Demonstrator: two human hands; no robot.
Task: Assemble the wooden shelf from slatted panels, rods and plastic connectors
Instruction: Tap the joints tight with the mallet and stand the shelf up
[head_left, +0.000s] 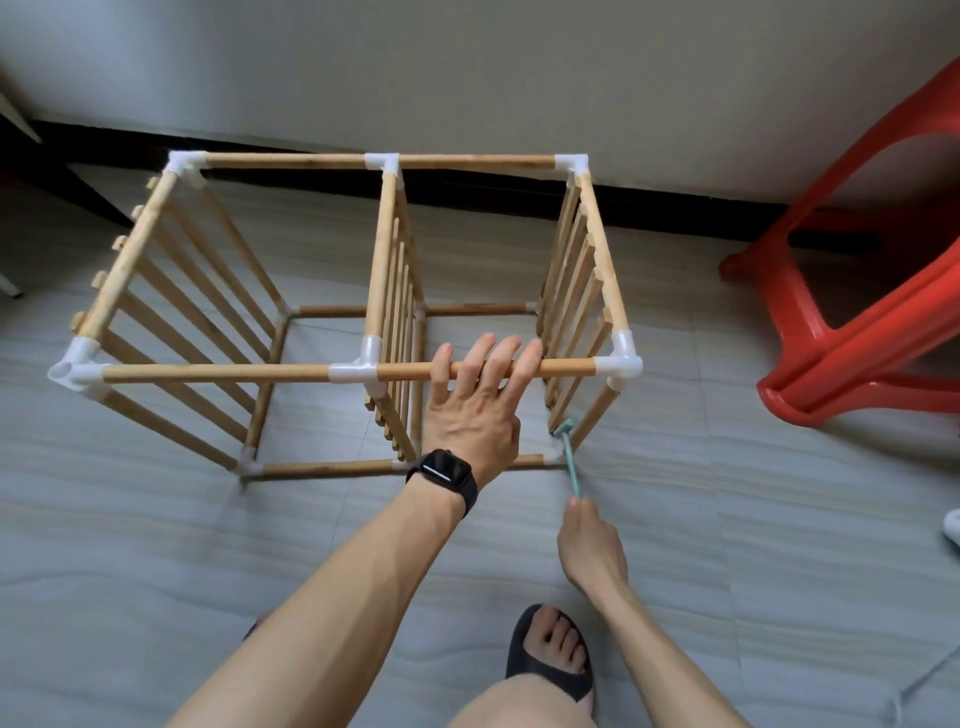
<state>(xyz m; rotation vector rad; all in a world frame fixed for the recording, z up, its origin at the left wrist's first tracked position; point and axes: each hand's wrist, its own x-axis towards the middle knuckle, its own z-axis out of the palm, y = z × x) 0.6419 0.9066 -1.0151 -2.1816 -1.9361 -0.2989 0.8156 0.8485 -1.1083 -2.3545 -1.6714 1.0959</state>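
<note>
Pale wooden shelf frame (218, 373) of rods and slats: set on the grey tiled floor (156, 545), close to the wall, with three panels upright.
Left slatted panel (171, 291): joined at its near top corner by a white plastic corner connector (78, 371), one socket of which is seen open.
Middle slatted panel (397, 291): seated in white tee pieces.
Left hand (475, 410), black wristwatch (447, 475) worn: fingers are curled over the near upper round wooden rod (566, 366), between the middle and right panels.
Right hand (589, 545): the handle end of a small teal mallet (570, 457) is pinched, and its head lies just beside the lower near right joint.
Right slatted panel (576, 280): fitted.
Red plastic stool (857, 322): stood apart, to the right.
Handling: the frame is judged light and stiff, though push-fit joints may be pulled loose. Rods near connectors are best gripped and thin slats avoided.
</note>
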